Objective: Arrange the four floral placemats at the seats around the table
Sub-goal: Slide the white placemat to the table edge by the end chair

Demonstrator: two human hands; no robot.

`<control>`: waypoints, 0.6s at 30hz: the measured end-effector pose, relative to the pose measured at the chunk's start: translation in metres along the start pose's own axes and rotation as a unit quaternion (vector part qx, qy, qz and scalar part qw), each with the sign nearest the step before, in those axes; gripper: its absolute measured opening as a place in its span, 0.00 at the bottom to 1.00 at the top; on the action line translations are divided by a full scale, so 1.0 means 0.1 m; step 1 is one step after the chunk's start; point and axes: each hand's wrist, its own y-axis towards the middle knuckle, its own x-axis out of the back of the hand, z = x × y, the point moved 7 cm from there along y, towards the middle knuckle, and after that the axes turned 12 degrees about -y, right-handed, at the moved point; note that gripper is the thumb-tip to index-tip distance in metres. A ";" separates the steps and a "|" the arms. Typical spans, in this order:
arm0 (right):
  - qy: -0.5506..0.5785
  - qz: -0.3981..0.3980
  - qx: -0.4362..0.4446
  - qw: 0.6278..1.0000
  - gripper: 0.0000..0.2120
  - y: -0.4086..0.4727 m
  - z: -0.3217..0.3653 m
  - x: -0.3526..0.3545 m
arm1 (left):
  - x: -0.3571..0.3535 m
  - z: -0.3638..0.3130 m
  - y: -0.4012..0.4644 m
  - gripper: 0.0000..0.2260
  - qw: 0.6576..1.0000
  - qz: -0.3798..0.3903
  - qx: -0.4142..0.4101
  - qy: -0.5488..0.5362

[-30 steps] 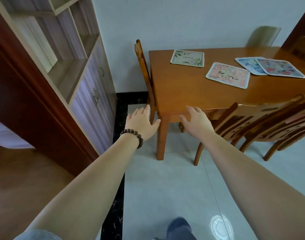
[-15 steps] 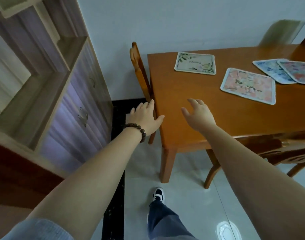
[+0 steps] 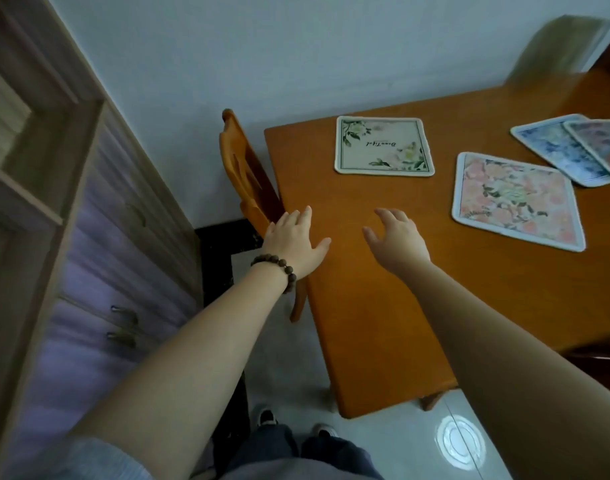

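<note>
Several floral placemats lie on the orange wooden table [image 3: 366, 323]. A cream one with green leaves [image 3: 383, 146] sits near the far left corner. To its right lies a pink one [image 3: 516, 200]. A blue one [image 3: 561, 154] is at the right edge, partly under a reddish one [image 3: 601, 142]. My left hand [image 3: 295, 240], with a bead bracelet on the wrist, hovers open over the table's left edge. My right hand [image 3: 397, 239] is open above bare tabletop, left of the pink mat. Neither hand holds anything.
A wooden chair [image 3: 248, 178] stands tucked against the table's left end. A tall cabinet with shelves and purple doors [image 3: 99, 271] runs along the left. The wall is behind the table. My feet [image 3: 293, 424] stand on the tiled floor at the table's near corner.
I have stepped closer to the table. Both hands have moved forward from in front of the table's edge to above its left end. The mats have not moved.
</note>
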 end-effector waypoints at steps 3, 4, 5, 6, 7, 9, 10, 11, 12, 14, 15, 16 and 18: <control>0.002 -0.004 -0.027 1.000 0.28 0.27 -0.02 -0.06 | -0.02 0.02 0.41 0.35 1.000 0.014 -0.026 0.003; 0.002 -0.007 -0.037 0.999 0.28 0.35 -0.02 -0.09 | -0.04 0.02 0.55 0.35 0.999 0.021 -0.037 0.004; 0.001 -0.009 -0.047 0.999 0.27 0.43 -0.03 -0.11 | -0.05 0.02 0.69 0.35 0.998 0.028 -0.048 0.006; -0.001 -0.011 -0.057 0.998 0.27 0.52 -0.03 -0.14 | -0.07 0.01 0.83 0.35 0.998 0.037 -0.059 0.008; -0.005 -0.013 -0.068 0.998 0.27 0.61 -0.04 -0.16 | -0.09 0.01 0.97 0.34 0.996 0.046 -0.071 0.010; -0.011 -0.018 -0.091 0.996 0.27 0.80 -0.03 -0.22 | -0.13 0.00 1.26 0.35 0.993 0.067 -0.098 0.012; -0.012 -0.021 -0.102 0.995 0.27 0.90 -0.01 -0.24 | -0.15 0.01 1.40 0.35 0.991 0.078 -0.111 0.014; -0.013 -0.025 -0.113 0.993 0.27 1.00 0.02 -0.27 | -0.16 0.02 1.55 0.34 0.988 0.090 -0.123 0.014; -0.013 -0.028 -0.125 0.992 0.27 1.11 0.07 -0.29 | -0.17 0.04 1.70 0.34 0.986 0.100 -0.134 0.012; -0.014 -0.033 -0.150 0.988 0.27 1.30 0.18 -0.32 | -0.16 0.10 1.96 0.34 0.981 0.115 -0.158 0.013; -0.016 -0.036 -0.161 0.986 0.27 1.39 0.24 -0.33 | -0.14 0.14 2.08 0.34 0.978 0.121 -0.170 0.015; -0.017 -0.038 -0.169 0.985 0.27 1.46 0.30 -0.34 | -0.13 0.18 2.19 0.34 0.975 0.130 -0.181 0.018; -0.016 -0.040 -0.182 0.982 0.27 1.57 0.42 -0.35 | -0.11 0.25 2.37 0.34 0.969 0.150 -0.196 0.024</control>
